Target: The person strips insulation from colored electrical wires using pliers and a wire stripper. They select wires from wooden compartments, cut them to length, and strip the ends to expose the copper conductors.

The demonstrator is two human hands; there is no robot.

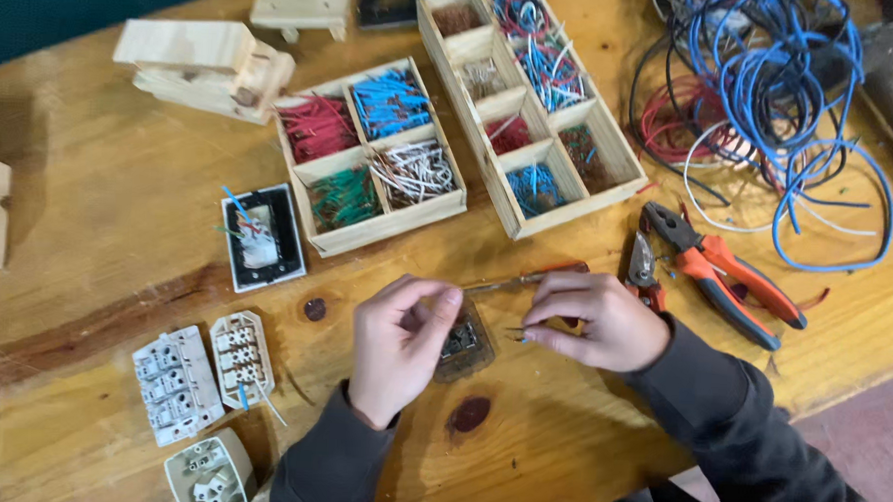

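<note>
Between two hands (401, 340) (591, 317), one switch module (463, 347)

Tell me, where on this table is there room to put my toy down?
Bare wood lies left of the black-framed switch plate, below the wooden blocks. Another patch sits on the near edge, right of the right hand, below the pliers. It is crowded around the wire trays, the tangled cables and the white switch parts.
</note>
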